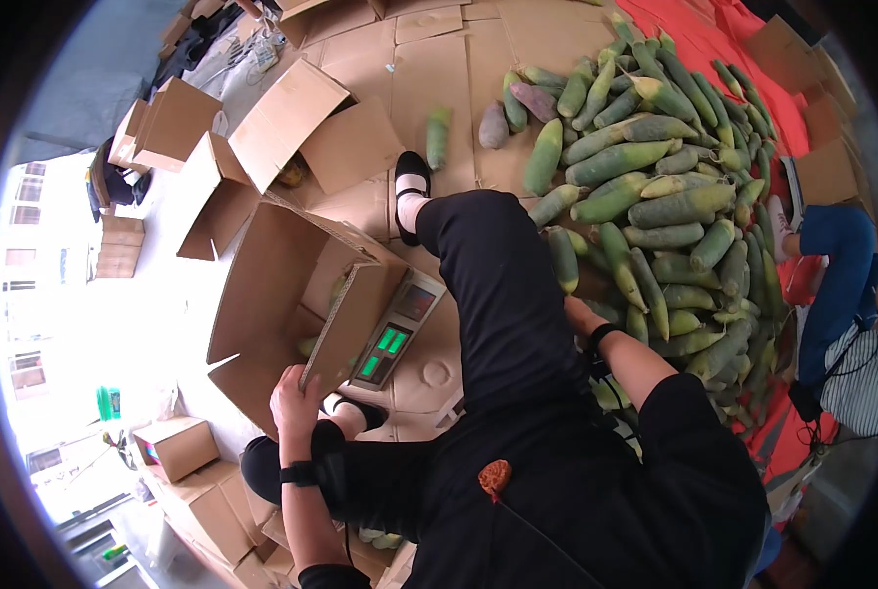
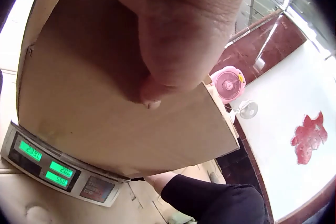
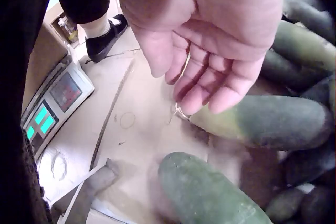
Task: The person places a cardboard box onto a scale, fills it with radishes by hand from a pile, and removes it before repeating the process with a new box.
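Observation:
A large cardboard box stands open on a scale with green lit digits, also visible in the left wrist view. My left hand grips the box's near edge; up close, that hand hides part of the cardboard. Beside the radish pile, my right hand hangs with loosely bent fingers, holding nothing. In the right wrist view the hand is over the thin root tip of a green radish, contact unclear. Another radish lies below it.
Empty-looking boxes stand at the upper left, and stacked cartons at the lower left. Red sheeting runs behind the pile. Another person's leg is at the right. A pink fan stands beyond the box.

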`<state>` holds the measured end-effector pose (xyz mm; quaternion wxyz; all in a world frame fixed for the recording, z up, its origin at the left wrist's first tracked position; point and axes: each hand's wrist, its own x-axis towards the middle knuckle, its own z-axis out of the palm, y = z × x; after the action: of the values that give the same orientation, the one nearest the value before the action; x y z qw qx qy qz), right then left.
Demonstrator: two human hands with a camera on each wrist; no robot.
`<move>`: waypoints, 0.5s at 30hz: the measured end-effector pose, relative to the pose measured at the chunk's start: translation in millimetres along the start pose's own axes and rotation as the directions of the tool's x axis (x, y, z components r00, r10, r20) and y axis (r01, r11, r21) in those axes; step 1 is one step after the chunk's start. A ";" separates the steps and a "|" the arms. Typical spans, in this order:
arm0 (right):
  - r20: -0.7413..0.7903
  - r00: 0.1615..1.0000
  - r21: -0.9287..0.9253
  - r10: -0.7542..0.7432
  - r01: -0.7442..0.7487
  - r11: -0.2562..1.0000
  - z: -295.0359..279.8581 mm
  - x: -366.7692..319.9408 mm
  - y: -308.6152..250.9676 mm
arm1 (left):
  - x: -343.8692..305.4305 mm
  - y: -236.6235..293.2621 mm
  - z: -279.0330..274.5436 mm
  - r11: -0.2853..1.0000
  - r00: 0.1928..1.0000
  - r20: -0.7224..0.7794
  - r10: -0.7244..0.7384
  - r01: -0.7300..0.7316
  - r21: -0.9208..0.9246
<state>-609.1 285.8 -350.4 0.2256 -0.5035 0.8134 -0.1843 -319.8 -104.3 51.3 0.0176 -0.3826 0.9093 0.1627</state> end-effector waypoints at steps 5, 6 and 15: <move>-0.010 0.985 0.340 0.173 -0.160 0.927 -6.3 0.4 -18.5 | 4.1 -3.6 -0.1 0.999 0.999 0.026 -0.021 0.020 0.025; 0.076 0.976 0.309 0.203 -0.217 0.926 -28.3 -1.2 -34.9 | 4.4 -7.4 1.0 0.999 0.999 0.023 -0.030 0.030 0.032; 0.230 0.968 -0.168 -0.099 0.140 0.976 -49.0 13.3 -28.0 | 9.4 -8.1 0.5 0.994 0.992 0.060 -0.111 0.111 -0.005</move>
<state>-620.8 265.5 -297.4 0.2556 -0.5875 0.7650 -0.0651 -320.8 -115.9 47.1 0.0520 -0.4278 0.8850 0.1764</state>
